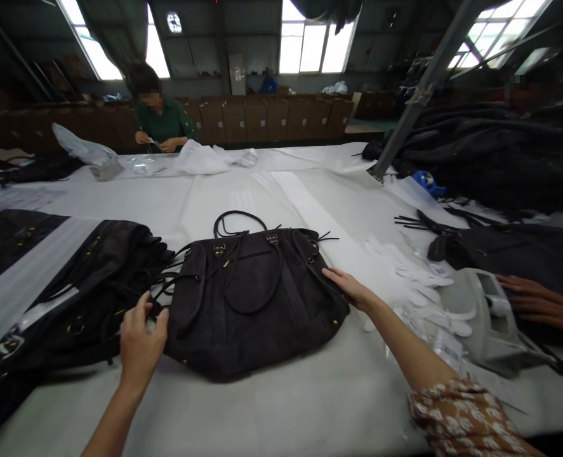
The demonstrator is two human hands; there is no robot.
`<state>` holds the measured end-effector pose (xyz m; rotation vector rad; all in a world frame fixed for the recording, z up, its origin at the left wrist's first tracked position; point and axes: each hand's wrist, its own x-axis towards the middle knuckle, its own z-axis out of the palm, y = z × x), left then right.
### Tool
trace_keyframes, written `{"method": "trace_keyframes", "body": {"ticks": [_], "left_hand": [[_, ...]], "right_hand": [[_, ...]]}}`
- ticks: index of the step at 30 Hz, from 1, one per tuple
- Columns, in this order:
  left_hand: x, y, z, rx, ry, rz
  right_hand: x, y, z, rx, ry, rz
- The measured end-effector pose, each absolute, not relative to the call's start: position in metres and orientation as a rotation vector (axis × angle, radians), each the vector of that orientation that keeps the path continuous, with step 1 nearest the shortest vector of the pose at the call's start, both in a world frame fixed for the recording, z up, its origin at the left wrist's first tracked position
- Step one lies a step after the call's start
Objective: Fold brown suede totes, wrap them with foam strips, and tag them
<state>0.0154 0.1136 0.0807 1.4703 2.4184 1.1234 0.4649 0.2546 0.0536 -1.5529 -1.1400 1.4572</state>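
Note:
A black handbag (pixel 252 304) lies on the white-covered table in front of me, its two loop handles toward the top and one flopped over its front. It has brass-coloured fittings and a short zip. My left hand (pixel 142 343) is at the bag's left side, thumb and fingers curled around a dark piece of strap (pixel 154 309); exactly how firmly is hard to see. On the opposite side, my right hand (pixel 350 289) rests with extended fingers against the bag's upper right edge. Several thin cords stick out at its top right corner.
Stacked black bags (pixel 95 273) with a white strip across them lie at left. At right are a grey tape dispenser (pixel 483 317), white paper tags (pixel 414 279), and another person's hand (pixel 541 304) on a dark bag. A slanted post (pixel 407 108) rises from the table; a person (pixel 164 120) works opposite.

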Motion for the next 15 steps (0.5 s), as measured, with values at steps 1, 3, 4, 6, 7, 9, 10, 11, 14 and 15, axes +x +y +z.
{"method": "trace_keyframes", "body": {"ticks": [1,3,4,6,7,9,10,11,14,15], "left_hand": [[0.027,0.098,0.089,1.644,2.407,1.177],[0.059,0.067,0.093,2.021,2.046,1.141],[0.077,0.052,0.088,2.205,1.784,1.042],[0.116,0.029,0.067,2.528,1.287,0.736],[0.134,0.022,0.054,2.647,1.114,0.594],[0.16,0.013,0.028,2.773,0.989,0.415],[0.167,0.011,0.018,2.816,0.978,0.36],[0.172,0.01,0.011,2.846,0.984,0.333],[0.171,0.012,0.004,2.92,0.954,0.399],[0.169,0.014,0.004,2.939,0.932,0.454]], "right_hand": [[0.47,0.243,0.053,-1.594,-1.11,1.493],[0.476,0.222,0.052,-1.665,-1.033,1.558],[0.477,0.213,0.052,-1.673,-1.003,1.565],[0.475,0.198,0.052,-1.607,-0.988,1.572],[0.473,0.192,0.053,-1.546,-0.997,1.588],[0.47,0.181,0.056,-1.423,-1.056,1.609],[0.468,0.176,0.057,-1.375,-1.111,1.594],[0.468,0.171,0.058,-1.342,-1.183,1.553],[0.467,0.163,0.056,-1.301,-1.43,1.347],[0.467,0.162,0.054,-1.308,-1.479,1.28]]}}
